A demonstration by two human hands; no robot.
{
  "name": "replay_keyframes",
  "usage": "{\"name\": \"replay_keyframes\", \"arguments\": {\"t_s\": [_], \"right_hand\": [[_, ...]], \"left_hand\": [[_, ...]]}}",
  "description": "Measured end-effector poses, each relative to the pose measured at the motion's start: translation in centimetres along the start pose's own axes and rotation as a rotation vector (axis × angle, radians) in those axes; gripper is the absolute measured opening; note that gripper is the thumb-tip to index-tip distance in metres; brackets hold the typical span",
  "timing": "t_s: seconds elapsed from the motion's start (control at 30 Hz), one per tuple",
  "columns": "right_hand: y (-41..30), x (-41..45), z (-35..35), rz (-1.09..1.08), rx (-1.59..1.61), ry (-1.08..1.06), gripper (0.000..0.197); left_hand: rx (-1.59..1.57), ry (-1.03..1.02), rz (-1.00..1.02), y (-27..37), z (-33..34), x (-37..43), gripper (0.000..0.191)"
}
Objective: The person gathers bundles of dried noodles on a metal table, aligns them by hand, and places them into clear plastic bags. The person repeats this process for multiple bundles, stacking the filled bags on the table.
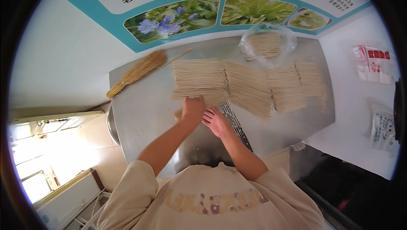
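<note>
My left hand (194, 106) is curled over a bundle of dried noodles (217, 98) at the near edge of the leftmost noodle section. The bundle slants, and a tan end (178, 114) shows left of my wrist, probably its other end. My right hand (217, 121) is beside it, palm partly turned up, fingers loosely spread near my left wrist and holding nothing visible. A large knife (230, 115) with a patterned blade and dark riveted handle lies partly under my right forearm. Cut dried noodles (200, 74) lie in several side-by-side sections across the steel table (143, 118).
A straw hand brush (140, 71) and a thin stick (175, 59) lie at the back left. A clear plastic bag (289, 40) with more noodles stands against the back wall. Two printed plastic bags (373, 64) hang at the right. Loose noodle bits are scattered about.
</note>
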State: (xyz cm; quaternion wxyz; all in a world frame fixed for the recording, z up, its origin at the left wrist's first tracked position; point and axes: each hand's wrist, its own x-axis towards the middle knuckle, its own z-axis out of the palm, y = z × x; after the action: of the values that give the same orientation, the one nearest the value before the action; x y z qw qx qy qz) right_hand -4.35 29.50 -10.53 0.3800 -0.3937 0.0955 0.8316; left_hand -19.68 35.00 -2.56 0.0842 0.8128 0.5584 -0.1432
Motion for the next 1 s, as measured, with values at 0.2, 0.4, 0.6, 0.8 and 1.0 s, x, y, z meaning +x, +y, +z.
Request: {"name": "replay_keyframes", "arguments": {"t_s": [0.2,0.4,0.6,0.8,1.0], "right_hand": [[2.1,1.8,-0.3,-0.068,0.180,-0.088,0.023],[3.1,-1.3,-2.1,0.052,0.097,-0.164,0.020],[2.9,-4.6,-1.3,-0.006,-0.029,-0.177,0.020],[5.6,-5.9,4.8,-0.381,-0.472,-0.143,0.034],[9.1,-10.3,7.9,-0.831,-1.310,-0.326,0.037]], "left_hand": [[-0.279,-0.043,0.060,0.2,-2.2,-4.4,0.028],[-0.286,-0.369,0.225,0.0,-1.0,3.5,0.032],[-0.816,-0.134,-0.021,-3.6,5.8,7.1,0.059],[-1.413,-0.160,-0.191,0.2,-6.1,-8.6,0.073],[-1.477,0.744,-0.385,3.5,-3.6,-18.5,0.065]]}}
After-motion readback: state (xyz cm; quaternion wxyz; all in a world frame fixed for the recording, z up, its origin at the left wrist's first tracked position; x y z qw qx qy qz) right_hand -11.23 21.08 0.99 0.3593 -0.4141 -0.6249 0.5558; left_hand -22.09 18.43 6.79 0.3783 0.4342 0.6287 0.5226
